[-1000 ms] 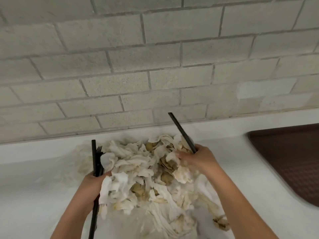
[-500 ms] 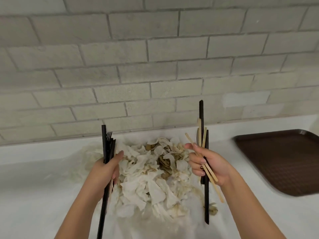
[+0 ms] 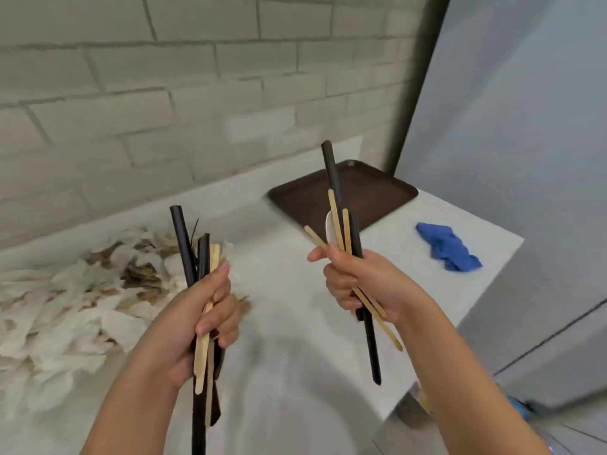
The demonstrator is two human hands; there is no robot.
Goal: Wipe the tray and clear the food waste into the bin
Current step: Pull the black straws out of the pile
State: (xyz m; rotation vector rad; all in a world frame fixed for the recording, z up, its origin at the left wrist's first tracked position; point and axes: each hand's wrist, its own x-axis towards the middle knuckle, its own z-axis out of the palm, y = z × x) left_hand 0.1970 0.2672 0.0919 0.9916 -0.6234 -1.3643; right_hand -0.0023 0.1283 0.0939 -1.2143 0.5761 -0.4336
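Observation:
My left hand (image 3: 200,320) grips a bundle of black straws, a black fork and wooden stir sticks (image 3: 197,257), held upright over the white counter. Another bundle (image 3: 341,224) of black straws, wooden sticks and a white spoon is clenched in my right hand (image 3: 358,284). A pile of soiled white napkins and food scraps (image 3: 75,290) lies on the counter to the left. The brown tray (image 3: 377,195) sits bare at the counter's far right corner, behind my right hand. A crumpled blue cloth (image 3: 446,246) lies right of the tray.
The white counter (image 3: 295,323) runs along a pale brick wall (image 3: 164,93) and ends at the right past the blue cloth. A grey panel or door (image 3: 525,159) stands beyond that edge, with floor below.
The view has swung right, so the napkin pile now sits at the left and the tray and blue cloth show. Both hands have lifted off the pile with their bundles.

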